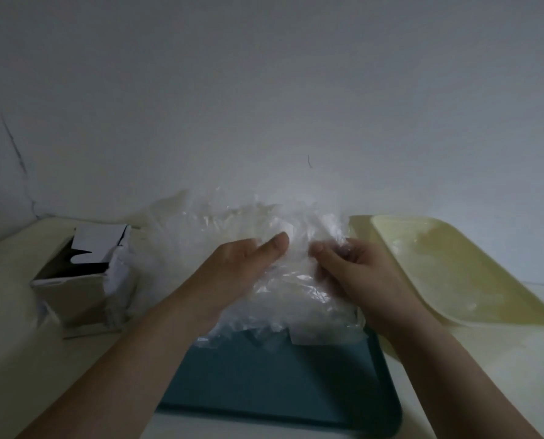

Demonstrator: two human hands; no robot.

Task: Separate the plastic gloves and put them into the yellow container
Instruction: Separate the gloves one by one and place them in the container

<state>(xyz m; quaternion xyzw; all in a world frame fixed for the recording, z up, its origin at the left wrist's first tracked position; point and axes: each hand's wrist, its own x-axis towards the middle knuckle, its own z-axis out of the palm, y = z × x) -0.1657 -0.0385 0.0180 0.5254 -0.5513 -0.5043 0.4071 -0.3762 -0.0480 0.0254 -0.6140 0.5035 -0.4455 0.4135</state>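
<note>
Left of the yellow container (486, 316), the right hand (356, 270) pinches the plastic gloves (296, 296); the left hand (242, 270) presses them, fingers straight. I would peel one layer slowly.

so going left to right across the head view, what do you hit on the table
open cardboard box → left hand → right hand, pinching the plastic gloves → yellow container

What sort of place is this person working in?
Probably a plain indoor work corner, home or small workshop; I cannot tell which. A pale table stands against a bare, cracked wall; on it sit a teal tray, a torn cardboard box and a yellow container, with plastic gloves heaped over the tray.
</note>
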